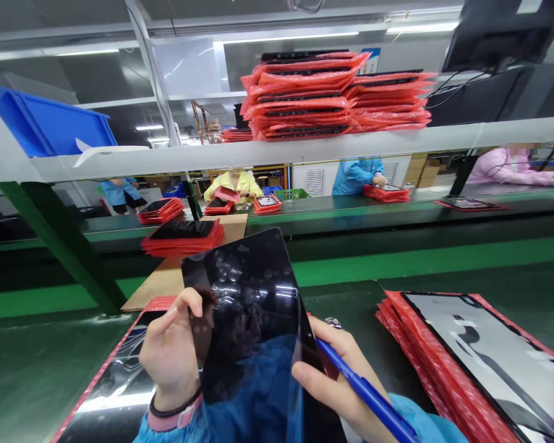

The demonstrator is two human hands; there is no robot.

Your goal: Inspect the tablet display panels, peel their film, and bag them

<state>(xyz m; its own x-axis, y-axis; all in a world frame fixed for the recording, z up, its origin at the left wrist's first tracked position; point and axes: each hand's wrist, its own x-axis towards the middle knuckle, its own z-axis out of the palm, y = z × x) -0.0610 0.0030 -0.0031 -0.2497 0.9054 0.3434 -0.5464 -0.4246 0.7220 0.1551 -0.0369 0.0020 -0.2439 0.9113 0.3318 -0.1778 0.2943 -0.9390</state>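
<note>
A glossy black tablet screen (249, 326) is held up and tilted in front of me, its face reflecting ceiling lights and a blue sleeve. My left hand (170, 351) is closed at its left edge, with a bent digit at the front of the glass; its other fingers are mostly hidden. On the right edge, my right hand (341, 375) grips the screen, thumb in front and fingers behind. That same hand also holds a blue pen (367, 391), slanting down to the right. Below the left hand lies another black screen (115, 381) on red bubble wrap.
At right stands a stack of red bubble-wrap sleeves (429, 363) with a silver-backed panel (493, 357) on top. Another wrapped stack (184, 240) sits ahead on cardboard. A white overhead shelf (203, 159) carries more wrapped panels (305, 98) and a blue bin (53, 126). Co-workers sit opposite.
</note>
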